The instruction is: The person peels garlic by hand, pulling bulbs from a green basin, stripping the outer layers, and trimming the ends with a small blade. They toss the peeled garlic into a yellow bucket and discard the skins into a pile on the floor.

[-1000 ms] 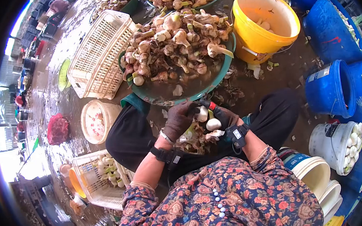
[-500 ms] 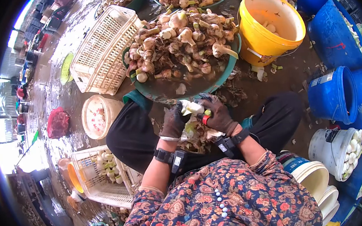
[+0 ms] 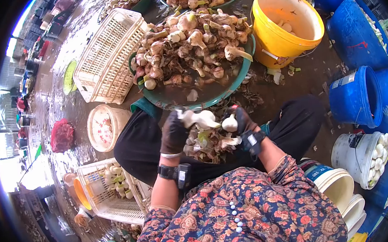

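My left hand [image 3: 173, 133], in a dark glove, is closed around a white garlic piece [image 3: 188, 118]; a pale rounded bulb end [image 3: 207, 119] sticks out to its right. My right hand [image 3: 246, 121], also gloved and blurred, has its fingers curled at a peeled white garlic bulb [image 3: 230, 124]. A small red bit [image 3: 235, 106] shows at the top of that hand. Beneath both hands, a heap of garlic skins and leaves [image 3: 209, 147] lies between my legs. Just beyond stands a green basin [image 3: 219, 100] piled with unpeeled garlic [image 3: 193, 40] above brown water.
A yellow bucket [image 3: 266, 21] with a few white bulbs stands beyond the basin on the right. Blue bucket [image 3: 352, 98] and white bucket [image 3: 347, 155] of peeled garlic are at right. Crates [image 3: 102, 60], a white tub [image 3: 93, 128] and a red net bag [image 3: 62, 135] lie left.
My hands have moved apart from being together over one white garlic. The left has shifted slightly left with a white piece; the right now has a rounded white bulb at its fingers.
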The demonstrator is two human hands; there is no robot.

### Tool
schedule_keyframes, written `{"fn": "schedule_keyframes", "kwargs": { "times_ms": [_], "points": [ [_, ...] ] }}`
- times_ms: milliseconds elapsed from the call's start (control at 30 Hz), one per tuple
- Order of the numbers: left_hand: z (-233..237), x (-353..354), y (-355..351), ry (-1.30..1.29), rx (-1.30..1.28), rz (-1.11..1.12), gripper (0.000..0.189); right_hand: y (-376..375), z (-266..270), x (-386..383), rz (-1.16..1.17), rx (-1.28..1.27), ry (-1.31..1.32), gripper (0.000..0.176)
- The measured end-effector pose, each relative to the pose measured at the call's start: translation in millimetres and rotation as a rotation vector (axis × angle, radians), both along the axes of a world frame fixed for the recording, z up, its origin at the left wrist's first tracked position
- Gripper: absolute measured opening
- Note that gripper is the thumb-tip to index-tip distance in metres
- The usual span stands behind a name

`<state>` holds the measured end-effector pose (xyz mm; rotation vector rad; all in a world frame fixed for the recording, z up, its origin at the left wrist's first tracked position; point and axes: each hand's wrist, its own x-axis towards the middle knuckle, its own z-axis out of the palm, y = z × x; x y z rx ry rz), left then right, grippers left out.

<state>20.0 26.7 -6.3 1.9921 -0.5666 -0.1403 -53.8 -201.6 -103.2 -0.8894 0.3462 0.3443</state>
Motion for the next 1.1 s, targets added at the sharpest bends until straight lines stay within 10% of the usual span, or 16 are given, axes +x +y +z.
{"fn": "schedule_keyframes", "kwargs": {
  "times_ms": [33,133,167,233,333,500,567,600,833,900,967,1033,1100],
  "points": [
    [37,-4,-7,0.268,-0.374,0.038,0.031,-8,6,-1,-0.016,-0.414,-0.702,0.022],
    [38,18,9,-0.134,0.065,0.012,0.023,0,31,1,-0.032,-0.216,-0.328,0.024],
    [32,18,6,-0.139,0.066,0.019,0.023,7,43,6,-0.050,0.253,-0.156,0.026],
    [25,14,-8,0.516,-0.528,0.109,0.013,18,68,9,-0.066,0.721,0.025,0.029],
    [23,4,-23,0.474,-0.395,0.087,0.012,33,88,8,-0.076,0.005,-0.168,0.030],
    [2,-1,-19,0.355,-0.267,0.000,0.025,25,58,7,-0.192,-0.154,-0.033,0.018],
    [11,-7,-17,-0.216,0.183,-0.071,0.028,20,55,5,-0.130,-0.312,-0.082,0.022],
    [27,-10,-20,-0.121,0.107,-0.048,0.031,11,21,2,-0.087,-0.985,-0.697,0.037],
    [36,4,4,-0.344,0.143,0.178,0.030,-4,40,-5,0.047,-0.771,-0.582,0.052],
    [40,8,-7,0.057,-0.558,0.294,0.019,-6,20,-2,0.085,-0.864,-0.626,0.048],
    [59,28,8,0.442,-1.077,0.296,0.016,-6,7,-1,0.022,-0.256,-0.308,0.043],
    [39,32,38,0.627,-0.956,0.010,0.023,-13,21,2,0.013,-0.371,-0.495,0.040],
    [91,32,2,0.654,-0.183,-0.013,0.031,-17,54,3,0.022,-0.466,-0.504,0.042]
  ]
}}
